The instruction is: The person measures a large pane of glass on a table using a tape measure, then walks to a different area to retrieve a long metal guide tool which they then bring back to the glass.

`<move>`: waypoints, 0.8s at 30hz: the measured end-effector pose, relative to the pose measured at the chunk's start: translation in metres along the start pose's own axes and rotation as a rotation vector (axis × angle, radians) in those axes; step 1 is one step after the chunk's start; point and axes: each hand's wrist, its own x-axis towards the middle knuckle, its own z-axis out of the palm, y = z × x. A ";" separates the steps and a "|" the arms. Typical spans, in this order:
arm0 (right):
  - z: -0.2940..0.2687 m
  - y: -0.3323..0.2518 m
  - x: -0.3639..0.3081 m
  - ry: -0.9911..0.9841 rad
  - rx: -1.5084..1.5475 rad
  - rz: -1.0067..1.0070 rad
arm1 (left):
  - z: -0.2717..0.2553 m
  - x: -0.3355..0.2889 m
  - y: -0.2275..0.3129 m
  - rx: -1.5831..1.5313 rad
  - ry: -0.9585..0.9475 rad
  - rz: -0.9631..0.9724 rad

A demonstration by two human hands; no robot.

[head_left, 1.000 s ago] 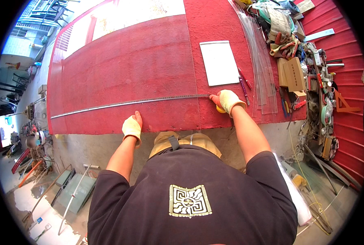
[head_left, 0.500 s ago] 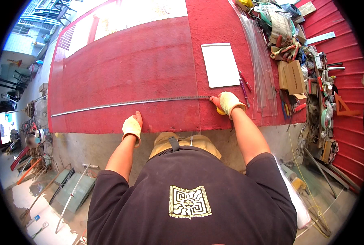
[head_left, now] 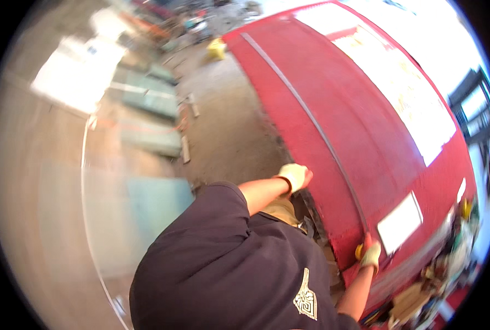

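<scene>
A tape measure with a yellow case is gripped in my right hand, which wears a pale glove with red-coated fingers. Its long metal blade stretches away across the table to the far end. Beneath the blade lies a clear sheet that reflects bright light on its far side. My left hand, gloved the same way, is at the table's near edge, apart from the blade; blur and the angle hide how its fingers are bent. A white pad lies just beyond my right hand.
The red-covered table runs diagonally through the view. Cardboard and mixed clutter lie at its lower right end. Greenish panels lie on the floor at the left, blurred. Something yellow stands beside the table's far end.
The view has swung strongly to the left, so the table now runs diagonally. My right hand still holds the tape measure, and the blade is still extended. My left hand remains near the edge.
</scene>
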 end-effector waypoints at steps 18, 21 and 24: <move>0.021 0.101 0.103 -0.229 0.722 0.114 | 0.160 -0.245 -0.236 0.202 -0.766 -0.311; 0.039 0.052 0.089 -0.239 0.620 0.075 | 0.189 -0.267 -0.236 -0.418 -0.386 -0.700; 0.052 0.005 0.069 -0.253 0.564 0.052 | 0.219 -0.279 -0.222 -0.533 -0.246 -0.628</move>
